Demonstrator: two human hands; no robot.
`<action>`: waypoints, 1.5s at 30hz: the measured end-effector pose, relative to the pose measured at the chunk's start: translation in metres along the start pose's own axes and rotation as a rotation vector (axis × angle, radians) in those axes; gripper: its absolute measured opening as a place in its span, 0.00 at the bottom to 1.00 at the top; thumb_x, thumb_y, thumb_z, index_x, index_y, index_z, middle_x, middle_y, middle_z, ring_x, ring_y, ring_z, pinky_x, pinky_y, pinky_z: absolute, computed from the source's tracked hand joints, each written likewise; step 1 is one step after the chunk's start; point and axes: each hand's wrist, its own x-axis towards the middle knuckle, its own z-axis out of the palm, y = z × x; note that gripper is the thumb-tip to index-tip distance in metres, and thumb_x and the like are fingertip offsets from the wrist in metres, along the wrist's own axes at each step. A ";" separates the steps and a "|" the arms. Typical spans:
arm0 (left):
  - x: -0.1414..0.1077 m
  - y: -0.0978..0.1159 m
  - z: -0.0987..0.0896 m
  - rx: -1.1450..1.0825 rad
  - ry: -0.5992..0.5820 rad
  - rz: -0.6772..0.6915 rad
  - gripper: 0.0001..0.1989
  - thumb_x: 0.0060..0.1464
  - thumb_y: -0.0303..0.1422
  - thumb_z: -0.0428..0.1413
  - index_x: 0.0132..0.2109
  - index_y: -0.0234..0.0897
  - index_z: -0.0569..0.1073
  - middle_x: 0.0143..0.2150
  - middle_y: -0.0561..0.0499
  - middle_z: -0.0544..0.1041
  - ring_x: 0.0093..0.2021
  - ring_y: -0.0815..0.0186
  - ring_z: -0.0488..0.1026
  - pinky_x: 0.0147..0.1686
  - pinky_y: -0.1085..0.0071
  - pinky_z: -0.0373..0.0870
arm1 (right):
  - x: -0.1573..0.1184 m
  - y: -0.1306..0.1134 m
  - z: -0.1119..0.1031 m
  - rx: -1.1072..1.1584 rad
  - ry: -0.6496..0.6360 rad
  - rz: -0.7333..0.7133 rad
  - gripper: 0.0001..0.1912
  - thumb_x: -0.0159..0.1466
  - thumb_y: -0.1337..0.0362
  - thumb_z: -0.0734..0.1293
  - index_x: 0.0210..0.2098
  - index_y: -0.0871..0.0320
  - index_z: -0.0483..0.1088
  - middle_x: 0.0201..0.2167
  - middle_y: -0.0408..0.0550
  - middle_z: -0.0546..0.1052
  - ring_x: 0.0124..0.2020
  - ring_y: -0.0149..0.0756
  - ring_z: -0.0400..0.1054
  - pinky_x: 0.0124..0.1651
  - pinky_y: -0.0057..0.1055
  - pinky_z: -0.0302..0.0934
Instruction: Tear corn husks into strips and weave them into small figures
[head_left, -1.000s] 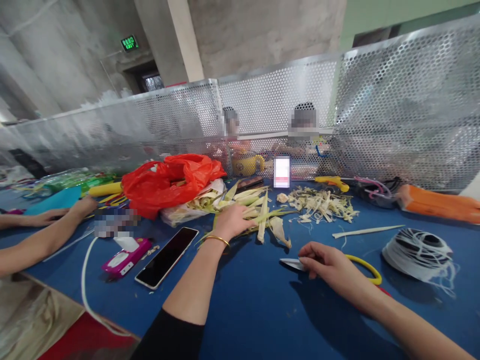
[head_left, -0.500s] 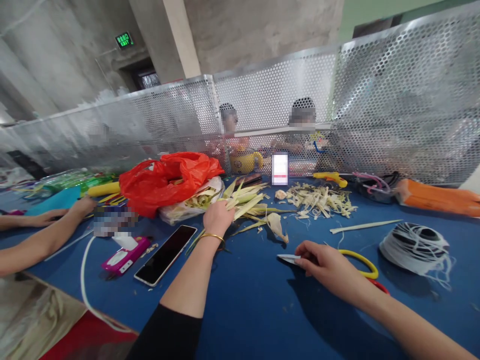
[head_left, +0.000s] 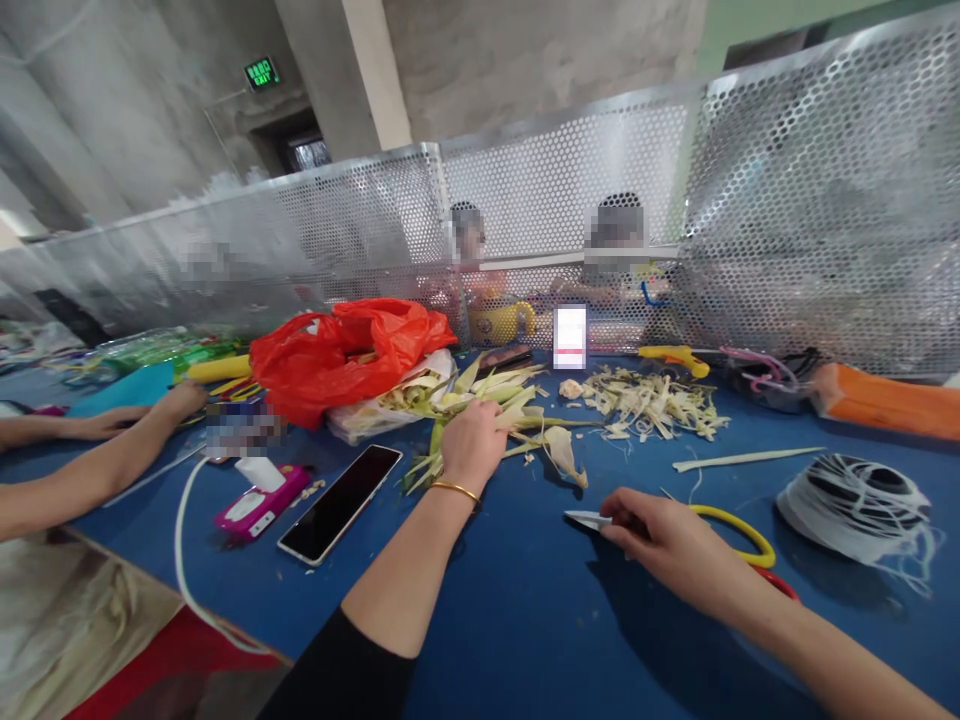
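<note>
My left hand [head_left: 474,440], with a gold bangle at the wrist, reaches into the pile of pale green husk strips [head_left: 495,385]. Its fingers are bent down on the strips, and what they grip is hidden. Held by their blades in my right hand [head_left: 649,530] are scissors [head_left: 739,530] with yellow and red handles; the pointed tip sticks out to the left past my fingers. Between my hands lies a curled dry husk piece [head_left: 561,450]. A heap of husk scraps [head_left: 652,400] is behind my right hand, and a single pale strip [head_left: 750,458] lies right of it.
On the blue table [head_left: 510,620] are a red plastic bag [head_left: 352,350], a black phone [head_left: 341,505], a purple power strip [head_left: 262,505], a spool of white cord [head_left: 855,510] and an orange bag [head_left: 885,400]. Another person's arms [head_left: 90,470] reach in from the left. A perforated metal screen [head_left: 570,160] stands behind.
My left hand has moved right and a little nearer over the husk strips. My right hand keeps its hold on the scissors. The whole view has shifted slightly.
</note>
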 end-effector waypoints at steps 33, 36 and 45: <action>-0.045 0.050 -0.026 -1.387 -0.815 -0.008 0.17 0.49 0.44 0.57 0.26 0.32 0.76 0.19 0.53 0.69 0.18 0.75 0.54 0.20 0.75 0.46 | -0.008 0.005 -0.014 -0.498 0.762 -0.515 0.10 0.64 0.68 0.62 0.43 0.55 0.71 0.43 0.50 0.75 0.47 0.41 0.66 0.49 0.38 0.57; -0.045 0.052 -0.027 -1.433 -0.923 -0.052 0.18 0.50 0.44 0.57 0.31 0.31 0.77 0.18 0.53 0.67 0.17 0.76 0.53 0.19 0.75 0.39 | -0.010 0.005 -0.017 -0.529 0.732 -0.579 0.09 0.65 0.69 0.61 0.40 0.54 0.71 0.37 0.47 0.77 0.42 0.38 0.68 0.49 0.37 0.55; -0.048 0.059 -0.030 -1.634 -0.568 -0.024 0.20 0.41 0.36 0.63 0.43 0.34 0.76 0.27 0.54 0.71 0.19 0.79 0.51 0.19 0.76 0.45 | -0.021 -0.012 -0.020 -0.009 0.612 -0.303 0.10 0.66 0.60 0.59 0.32 0.54 0.69 0.29 0.46 0.75 0.31 0.35 0.67 0.36 0.30 0.58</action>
